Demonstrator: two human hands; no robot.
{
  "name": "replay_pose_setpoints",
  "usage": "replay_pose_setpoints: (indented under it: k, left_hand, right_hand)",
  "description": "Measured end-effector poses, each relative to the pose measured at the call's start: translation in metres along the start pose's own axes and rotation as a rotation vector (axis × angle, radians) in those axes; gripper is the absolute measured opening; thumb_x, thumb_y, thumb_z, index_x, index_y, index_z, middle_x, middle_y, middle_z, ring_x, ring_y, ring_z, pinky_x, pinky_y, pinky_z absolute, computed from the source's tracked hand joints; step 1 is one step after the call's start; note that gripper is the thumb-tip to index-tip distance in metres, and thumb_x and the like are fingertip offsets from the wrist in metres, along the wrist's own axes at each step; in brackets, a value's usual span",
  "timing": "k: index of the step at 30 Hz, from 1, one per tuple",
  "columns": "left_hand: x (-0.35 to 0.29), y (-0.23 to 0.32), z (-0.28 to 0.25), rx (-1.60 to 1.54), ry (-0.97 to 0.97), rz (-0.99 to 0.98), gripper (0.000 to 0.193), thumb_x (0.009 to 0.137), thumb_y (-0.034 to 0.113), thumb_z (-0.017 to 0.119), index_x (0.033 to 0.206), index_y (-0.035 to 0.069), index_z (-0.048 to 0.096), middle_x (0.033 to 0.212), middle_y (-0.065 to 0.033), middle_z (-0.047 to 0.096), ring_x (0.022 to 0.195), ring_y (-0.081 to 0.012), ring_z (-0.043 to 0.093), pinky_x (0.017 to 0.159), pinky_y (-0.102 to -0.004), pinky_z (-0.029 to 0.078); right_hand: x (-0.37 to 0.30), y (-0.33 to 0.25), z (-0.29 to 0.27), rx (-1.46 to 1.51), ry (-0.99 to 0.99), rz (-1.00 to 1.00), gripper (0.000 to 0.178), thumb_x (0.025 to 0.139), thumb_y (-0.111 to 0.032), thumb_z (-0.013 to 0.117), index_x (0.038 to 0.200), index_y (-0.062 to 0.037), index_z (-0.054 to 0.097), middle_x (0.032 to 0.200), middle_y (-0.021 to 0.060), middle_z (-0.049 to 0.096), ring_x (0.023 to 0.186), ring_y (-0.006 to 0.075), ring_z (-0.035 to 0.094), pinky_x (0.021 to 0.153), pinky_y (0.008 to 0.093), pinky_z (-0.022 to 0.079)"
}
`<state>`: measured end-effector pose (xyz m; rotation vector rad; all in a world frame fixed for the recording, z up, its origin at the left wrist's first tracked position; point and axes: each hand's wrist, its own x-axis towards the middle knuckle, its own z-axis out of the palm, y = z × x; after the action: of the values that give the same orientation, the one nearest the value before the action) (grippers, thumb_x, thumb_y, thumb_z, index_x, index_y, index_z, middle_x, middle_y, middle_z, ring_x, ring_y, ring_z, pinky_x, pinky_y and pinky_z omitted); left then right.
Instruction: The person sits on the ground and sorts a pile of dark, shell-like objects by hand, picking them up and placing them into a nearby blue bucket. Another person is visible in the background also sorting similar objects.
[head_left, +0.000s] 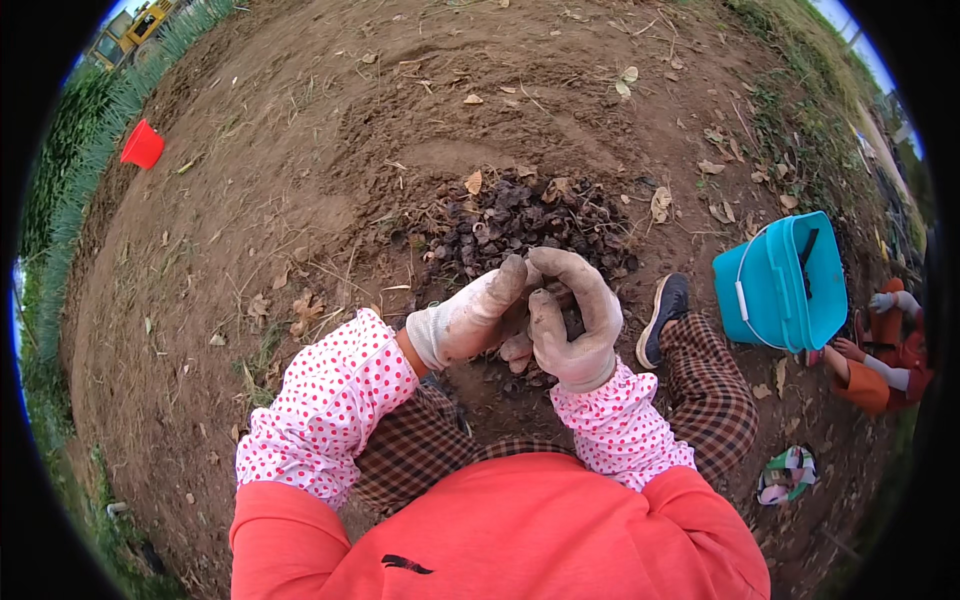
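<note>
- At the upper left, by the border of the bare soil (250,180): 1 red bucket (143,145), well apart from the work.
- Near the middle: left hand (465,318), in dirty white glove, thumb raised, other fingers curled and partly hidden; half open by look, cannot tell whether gripping anything.
- Just beyond, on the ground and reaching under both hands: pile of dark clumps (520,225), apparently the material being worked.
- Close beside the left hand: right hand (588,352), gloved also, thumb and fingers bent into a loose ring; cannot tell any held piece from the pile behind.
- Step in hand, by judgement: fine finger work over the pile with 2 hands together. Next move, probably: calling for steady fingertips and a light grip.
- Further right: 1 dark shoe (670,300) near the pile, then 1 blue bucket (770,285) with white-gripped handle (741,300).
- At the far right: 1 co-worker (862,385) in orange-red clothes, well apart.
</note>
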<state>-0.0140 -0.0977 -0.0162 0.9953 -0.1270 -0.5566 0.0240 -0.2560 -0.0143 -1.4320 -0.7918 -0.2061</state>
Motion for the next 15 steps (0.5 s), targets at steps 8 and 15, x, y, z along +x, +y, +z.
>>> replay_pose_setpoints:
  k: [8, 15]
  left_hand:
    - [0.008, -0.005, -0.006, -0.109, -0.126, 0.061, 0.089, 0.085, 0.083, 0.051, 0.127, 0.005, 0.059, 0.086, -0.0018, 0.061, 0.060, -0.0114, 0.054, 0.052, -0.0288, 0.047]
    - [0.009, 0.004, 0.000, -0.195, 0.063, 0.197, 0.075, 0.092, 0.054, 0.071, 0.144, 0.004, 0.050, 0.106, -0.0066, 0.069, 0.063, -0.0124, 0.057, 0.053, -0.0287, 0.049]
  right_hand:
    - [-0.002, -0.004, -0.009, 0.249, -0.026, 0.181, 0.042, 0.089, 0.003, 0.059, 0.130, 0.0058, 0.059, 0.107, 0.0113, 0.069, 0.088, 0.0153, 0.068, 0.078, 0.0261, 0.055]
    - [-0.006, 0.020, 0.002, 0.384, 0.051, 0.086, 0.060, 0.090, -0.008, 0.067, 0.145, 0.0058, 0.045, 0.129, 0.0155, 0.061, 0.112, 0.0171, 0.063, 0.090, 0.0286, 0.053]
